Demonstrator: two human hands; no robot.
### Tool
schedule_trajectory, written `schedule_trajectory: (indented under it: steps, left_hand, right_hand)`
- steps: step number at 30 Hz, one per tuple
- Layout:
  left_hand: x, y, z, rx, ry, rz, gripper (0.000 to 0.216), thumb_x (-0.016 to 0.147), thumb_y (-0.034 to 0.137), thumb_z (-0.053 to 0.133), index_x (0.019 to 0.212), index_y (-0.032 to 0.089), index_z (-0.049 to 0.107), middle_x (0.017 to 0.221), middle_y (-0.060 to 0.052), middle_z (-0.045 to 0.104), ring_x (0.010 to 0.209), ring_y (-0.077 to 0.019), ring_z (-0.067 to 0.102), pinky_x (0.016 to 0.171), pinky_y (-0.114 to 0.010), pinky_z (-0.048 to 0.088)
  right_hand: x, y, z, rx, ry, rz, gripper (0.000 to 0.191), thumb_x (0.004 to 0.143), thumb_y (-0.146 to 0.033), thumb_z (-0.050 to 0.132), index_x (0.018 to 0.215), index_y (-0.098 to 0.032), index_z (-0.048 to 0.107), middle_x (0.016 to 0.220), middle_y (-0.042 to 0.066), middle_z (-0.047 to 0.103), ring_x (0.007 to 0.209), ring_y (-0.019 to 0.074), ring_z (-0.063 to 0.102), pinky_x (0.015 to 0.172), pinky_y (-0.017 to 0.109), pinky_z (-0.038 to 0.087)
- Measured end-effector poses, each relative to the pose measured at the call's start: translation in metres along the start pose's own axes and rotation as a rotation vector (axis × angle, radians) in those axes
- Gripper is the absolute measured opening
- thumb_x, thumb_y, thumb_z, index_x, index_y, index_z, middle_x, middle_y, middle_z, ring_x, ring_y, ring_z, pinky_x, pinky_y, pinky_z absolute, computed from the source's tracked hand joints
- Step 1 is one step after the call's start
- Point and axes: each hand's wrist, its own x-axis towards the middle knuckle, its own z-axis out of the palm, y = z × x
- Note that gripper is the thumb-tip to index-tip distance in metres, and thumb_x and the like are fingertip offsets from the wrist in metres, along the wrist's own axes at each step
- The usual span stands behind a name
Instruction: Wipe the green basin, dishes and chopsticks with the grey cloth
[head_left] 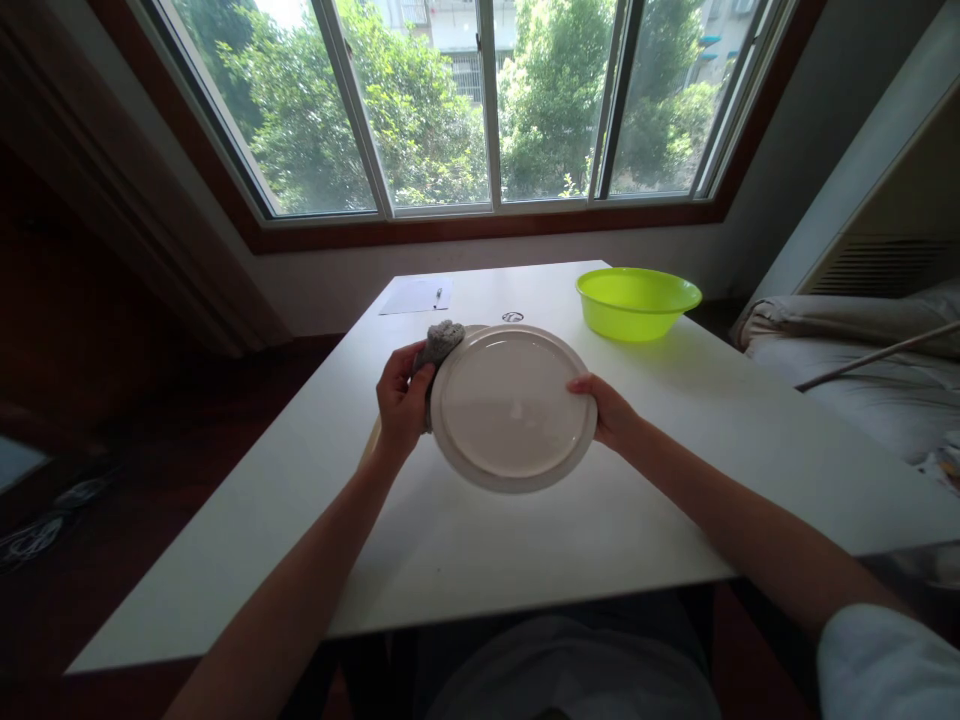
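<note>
A white round plate [514, 405] is held tilted up above the table, its broad face towards me. My right hand [611, 412] grips its right rim, the thumb lying on the face. At the left rim, my left hand [403, 398] is closed around a bunched grey cloth [444, 343], which presses against the plate's edge. Part of a pale, beige-edged object [370, 442] shows behind my left hand; the plate and hand hide most of it, so its kind is unclear.
A bright green plastic basin [637, 305] stands at the table's back right. At the back left, a pen [438, 297] lies on a sheet of paper [405, 297]. A small dark round mark or object [513, 317] shows beyond the plate on the white table [517, 570].
</note>
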Motion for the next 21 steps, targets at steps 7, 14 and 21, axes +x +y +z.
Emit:
schedule_trajectory:
  steps: [7,14,21]
  left_hand:
    - [-0.002,-0.004,0.002,-0.057,-0.018,-0.037,0.030,0.075,0.032,0.066,0.102,0.020,0.060,0.098,-0.005,0.067,0.092,-0.0184,0.064,0.081,-0.033,0.051]
    - [-0.010,0.001,0.007,0.024,-0.039,0.053,0.028,0.075,0.030,0.067,0.100,0.020,0.059,0.099,-0.004,0.064,0.096,-0.0181,0.061,0.084,-0.033,0.050]
    - [-0.028,0.008,0.016,0.125,-0.140,0.111,0.029,0.081,0.028,0.061,0.108,0.022,0.055,0.104,-0.005,0.059,0.097,-0.0181,0.059,0.069,-0.027,0.056]
  right_hand:
    - [0.005,-0.010,-0.004,0.130,0.136,0.003,0.044,0.064,-0.017,0.053,0.107,-0.014,0.060,0.082,0.005,0.073,0.088,0.0270,0.068,0.083,0.044,0.057]
    - [0.009,-0.016,-0.003,0.158,0.180,-0.101,0.045,0.064,-0.017,0.052,0.108,-0.016,0.059,0.085,0.004,0.073,0.091,0.0266,0.068,0.084,0.045,0.056]
    - [0.015,-0.019,-0.009,0.182,0.205,-0.200,0.045,0.065,-0.018,0.050,0.110,-0.019,0.059,0.089,0.001,0.073,0.094,0.0248,0.067,0.086,0.043,0.056]
